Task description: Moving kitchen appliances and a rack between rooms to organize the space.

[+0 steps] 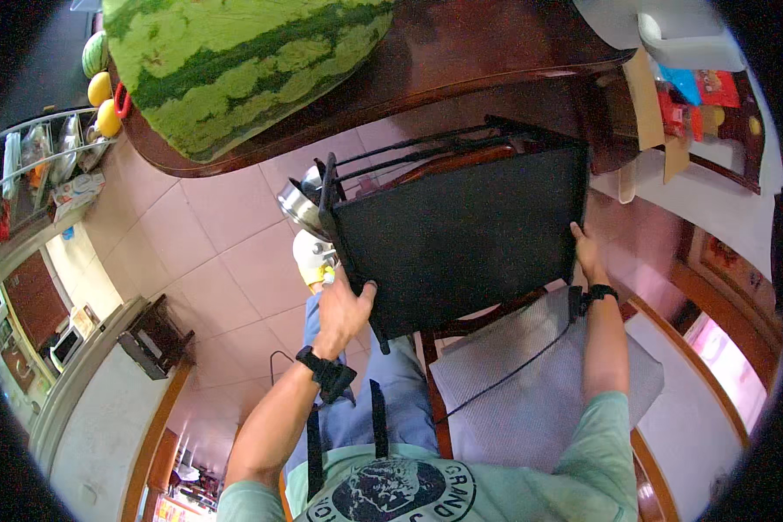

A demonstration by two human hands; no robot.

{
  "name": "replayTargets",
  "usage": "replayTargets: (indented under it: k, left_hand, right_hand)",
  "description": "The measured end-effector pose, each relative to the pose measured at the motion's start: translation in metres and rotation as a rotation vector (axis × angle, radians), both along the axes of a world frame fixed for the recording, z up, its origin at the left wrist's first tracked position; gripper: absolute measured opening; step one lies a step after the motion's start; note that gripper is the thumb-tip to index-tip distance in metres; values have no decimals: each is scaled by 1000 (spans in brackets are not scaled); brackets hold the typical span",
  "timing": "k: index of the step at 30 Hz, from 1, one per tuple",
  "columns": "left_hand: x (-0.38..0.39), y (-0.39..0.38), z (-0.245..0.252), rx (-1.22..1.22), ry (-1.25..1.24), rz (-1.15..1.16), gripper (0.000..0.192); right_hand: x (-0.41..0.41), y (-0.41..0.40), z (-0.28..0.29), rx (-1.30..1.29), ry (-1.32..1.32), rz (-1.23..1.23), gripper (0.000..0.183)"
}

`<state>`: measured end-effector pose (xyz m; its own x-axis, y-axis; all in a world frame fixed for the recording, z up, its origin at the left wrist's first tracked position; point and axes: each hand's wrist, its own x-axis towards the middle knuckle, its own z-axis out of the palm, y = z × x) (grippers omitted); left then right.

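A black folding stool or small stand (463, 235), with a flat dark panel and thin tubular legs, is held tilted in front of me below the table edge. My left hand (349, 307) grips its lower left edge, thumb on top. My right hand (586, 251) holds its right edge. Behind its left side, a shiny metal pot or bowl (300, 205) is partly hidden. A white and yellow object (312, 260) shows just above my left hand; its kind is unclear. Black straps are on both wrists, and a cable runs from the right one.
A dark wooden table (444, 59) spans the top, bearing a large watermelon-patterned item (248, 65). An open cardboard box (643, 104) with packets stands at right. A wire rack (52, 156) is at left. A grey textured sheet (515, 391) lies beside my legs.
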<state>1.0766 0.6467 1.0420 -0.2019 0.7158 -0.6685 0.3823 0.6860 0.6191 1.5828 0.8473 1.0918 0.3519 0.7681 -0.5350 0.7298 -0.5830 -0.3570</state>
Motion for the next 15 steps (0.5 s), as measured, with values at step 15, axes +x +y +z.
replayTargets:
  k: [15]
  left_hand:
    - [-10, 20, 14, -132, 7, -45, 58]
  right_hand:
    - [7, -2, -29, -91, -145, 78, 63]
